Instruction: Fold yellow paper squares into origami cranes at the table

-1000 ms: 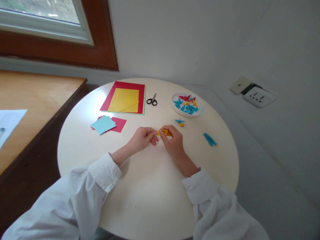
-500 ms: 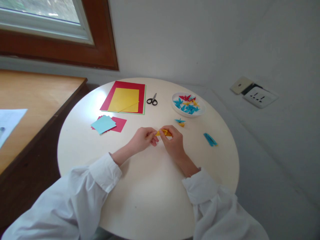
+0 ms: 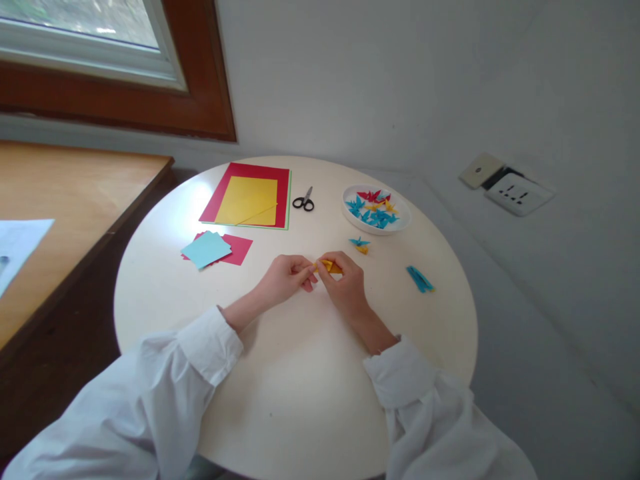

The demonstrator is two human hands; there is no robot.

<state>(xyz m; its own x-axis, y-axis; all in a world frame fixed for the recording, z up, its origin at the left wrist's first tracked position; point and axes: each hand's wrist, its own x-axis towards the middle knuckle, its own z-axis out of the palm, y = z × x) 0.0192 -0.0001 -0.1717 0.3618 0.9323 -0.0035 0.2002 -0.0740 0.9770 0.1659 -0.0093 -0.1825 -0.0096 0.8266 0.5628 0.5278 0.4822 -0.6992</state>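
- One small folded yellow paper [image 3: 333,266] is pinched between the left hand [image 3: 281,279] and the right hand [image 3: 347,281], in front of the white dish [image 3: 381,231] and to its left.
- The left hand grips the paper's left end between thumb and fingers, the other fingertips curled below.
- The right hand grasps the same paper with thumb and forefinger; part of the paper is hidden behind it.
- Inside the dish lie blue paper cranes [image 3: 384,219], red paper cranes [image 3: 369,196] and some yellow ones.
- Just in front of the dish, a blue paper crane [image 3: 359,242] rests against a small yellow folded piece [image 3: 363,250].
- Folded blue strips [image 3: 420,279] lie to the dish's right and nearer the person.
- Black-handled scissors [image 3: 303,203] lie left of the dish, blades pointing away from the person.
- Well left of the dish, a yellow sheet [image 3: 250,195] lies on a larger red sheet [image 3: 260,171].
- Pale blue squares [image 3: 206,250] overlap crimson squares [image 3: 241,249] left of the dish, also nearer the person.
- A round white table [image 3: 300,387] carries the dish.
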